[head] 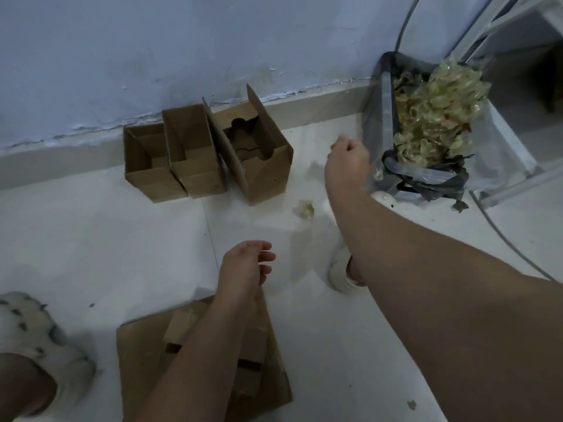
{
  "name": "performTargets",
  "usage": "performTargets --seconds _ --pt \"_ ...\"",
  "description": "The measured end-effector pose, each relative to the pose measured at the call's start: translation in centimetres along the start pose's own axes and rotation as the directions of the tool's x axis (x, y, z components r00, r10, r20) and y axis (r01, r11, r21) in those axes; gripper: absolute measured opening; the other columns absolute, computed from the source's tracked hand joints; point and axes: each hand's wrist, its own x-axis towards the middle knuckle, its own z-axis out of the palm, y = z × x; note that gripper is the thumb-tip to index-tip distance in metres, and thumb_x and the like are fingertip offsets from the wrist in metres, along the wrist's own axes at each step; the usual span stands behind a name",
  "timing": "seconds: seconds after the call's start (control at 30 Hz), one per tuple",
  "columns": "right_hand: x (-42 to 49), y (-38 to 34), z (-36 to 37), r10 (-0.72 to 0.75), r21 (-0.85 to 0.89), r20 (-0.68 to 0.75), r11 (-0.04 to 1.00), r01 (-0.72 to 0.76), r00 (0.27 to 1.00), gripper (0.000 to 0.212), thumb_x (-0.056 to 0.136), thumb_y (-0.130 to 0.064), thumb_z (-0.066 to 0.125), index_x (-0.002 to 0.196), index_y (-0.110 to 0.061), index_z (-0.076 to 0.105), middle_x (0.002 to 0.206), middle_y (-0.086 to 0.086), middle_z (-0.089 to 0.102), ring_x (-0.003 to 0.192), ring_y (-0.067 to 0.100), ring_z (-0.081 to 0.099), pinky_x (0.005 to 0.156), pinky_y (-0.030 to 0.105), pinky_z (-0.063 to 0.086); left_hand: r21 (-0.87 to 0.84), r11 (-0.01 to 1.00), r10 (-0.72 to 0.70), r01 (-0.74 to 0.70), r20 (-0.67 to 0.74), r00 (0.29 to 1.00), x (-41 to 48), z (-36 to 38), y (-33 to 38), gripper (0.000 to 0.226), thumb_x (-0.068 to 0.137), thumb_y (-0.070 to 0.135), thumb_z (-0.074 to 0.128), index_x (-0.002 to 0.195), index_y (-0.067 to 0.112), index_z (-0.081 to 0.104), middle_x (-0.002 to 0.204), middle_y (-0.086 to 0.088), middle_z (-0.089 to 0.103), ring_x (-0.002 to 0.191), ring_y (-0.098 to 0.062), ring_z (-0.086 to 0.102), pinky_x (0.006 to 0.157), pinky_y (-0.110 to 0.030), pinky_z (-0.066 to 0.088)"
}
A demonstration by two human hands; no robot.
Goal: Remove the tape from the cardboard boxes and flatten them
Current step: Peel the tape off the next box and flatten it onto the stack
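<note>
Three open cardboard boxes stand in a row against the wall: a left box (152, 166), a middle box (195, 150) and a right box (256, 153) with a raised flap. A pile of flattened cardboard (207, 360) lies on the floor at the bottom. My left hand (246, 263) hovers above the pile's far edge, fingers relaxed and holding nothing. My right hand (347, 158) reaches out beside the bin (387, 117); its fingers are curled and blurred, so any hold is unclear. A small wad of tape (304, 208) lies on the floor below that hand.
The bin is lined with a dark bag and heaped with crumpled tape (435, 117). White metal frame legs (502, 190) and a cable (511, 245) lie right of it. My feet in light slippers (39, 339) (339, 269) rest on the white floor.
</note>
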Motion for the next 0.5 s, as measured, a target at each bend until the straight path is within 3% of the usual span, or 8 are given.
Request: performTargets --seconds 0.13,0.2,0.27,0.33,0.5 --pt "-4.8 2.5 2.0 -0.040 -0.123 0.170 0.990 0.061 0.985 0.029 0.101 -0.027 0.042 0.083 -0.013 0.060 0.075 -0.002 0.057 0.076 0.017 0.060 0.063 0.026 0.041 0.218 0.965 0.182 -0.147 -0.150 0.972 0.5 -2.4 -1.3 0.026 0.100 0.025 0.040 0.089 0.019 0.062 0.086 0.002 0.064 0.080 -0.014 0.057 0.072 -0.028 0.046" --pt "-6.1 4.8 2.1 0.016 -0.252 0.306 0.965 0.064 0.952 0.016 0.099 -0.018 0.045 0.098 -0.015 0.061 0.093 0.003 0.060 0.090 0.025 0.062 0.072 0.029 0.045 0.307 0.936 0.242 -0.174 -0.198 0.950 0.5 -3.7 -2.0 0.020 0.100 0.022 0.042 0.095 0.021 0.061 0.090 0.004 0.064 0.082 -0.010 0.057 0.067 -0.025 0.045" --pt "-6.5 7.2 1.5 0.101 -0.429 0.446 0.896 0.114 0.890 0.033 0.095 -0.010 0.045 0.125 -0.015 0.055 0.126 0.013 0.048 0.109 0.034 0.055 0.088 0.036 0.048 0.385 0.901 0.290 -0.198 -0.197 0.937 0.5 -4.5 -2.3 0.017 0.098 0.020 0.044 0.094 0.024 0.060 0.089 0.006 0.064 0.076 -0.008 0.056 0.058 -0.022 0.040" --pt "-6.4 9.6 0.8 0.149 -0.591 0.514 0.776 0.222 0.845 0.049 0.094 -0.010 0.043 0.142 -0.022 0.043 0.145 0.014 0.030 0.126 0.038 0.040 0.103 0.041 0.038 0.451 0.866 0.309 -0.216 -0.144 0.940 0.5 -4.6 -2.4 0.017 0.098 0.019 0.044 0.092 0.029 0.057 0.088 0.010 0.062 0.072 -0.008 0.057 0.056 -0.021 0.039" --pt "-5.0 12.2 1.4 0.172 -0.709 0.586 0.581 0.398 0.792 0.057 0.097 -0.010 0.039 0.150 -0.029 0.029 0.162 0.007 0.000 0.141 0.036 0.019 0.110 0.043 0.030 0.430 0.869 0.315 -0.245 -0.097 0.944 0.6 -4.0 -2.2 0.020 0.097 0.019 0.046 0.087 0.033 0.057 0.087 0.013 0.062 0.070 -0.008 0.057 0.057 -0.021 0.042"
